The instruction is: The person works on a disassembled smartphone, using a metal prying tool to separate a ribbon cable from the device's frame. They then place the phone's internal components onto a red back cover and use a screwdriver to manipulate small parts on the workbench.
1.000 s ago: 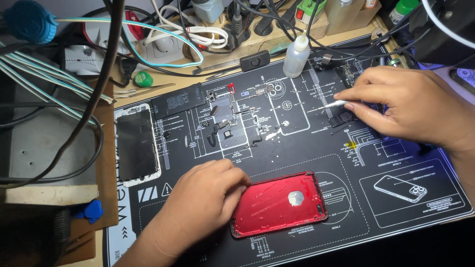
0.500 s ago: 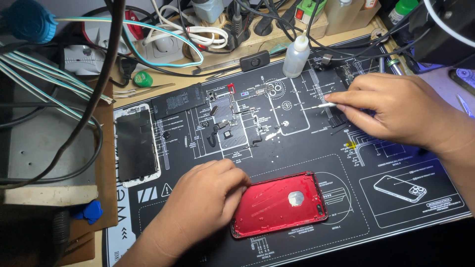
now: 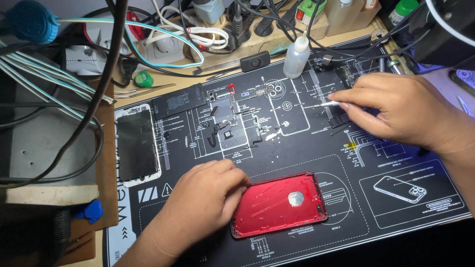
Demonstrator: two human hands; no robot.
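A red phone back housing [image 3: 279, 203] lies on the black printed work mat [image 3: 297, 163] near its front edge. My left hand [image 3: 203, 205] rests on the mat with its fingers pressed against the housing's left end. Farther back and to the right, my right hand [image 3: 401, 113] pinches a thin white-handled tool [image 3: 324, 105] whose tip points left over the mat. Several small phone parts [image 3: 227, 123] are laid out on the mat behind the housing.
A phone screen [image 3: 137, 146] lies face up at the mat's left edge, with a black battery [image 3: 179, 101] behind it. A small white squeeze bottle [image 3: 296, 57] stands at the back. Cables, a power strip [image 3: 257, 20] and tweezers [image 3: 138, 90] crowd the far side. Blue picks [image 3: 91, 210] lie left.
My right hand has drawn the white tool slightly left and back across the mat. My left hand and the red housing have stayed put.
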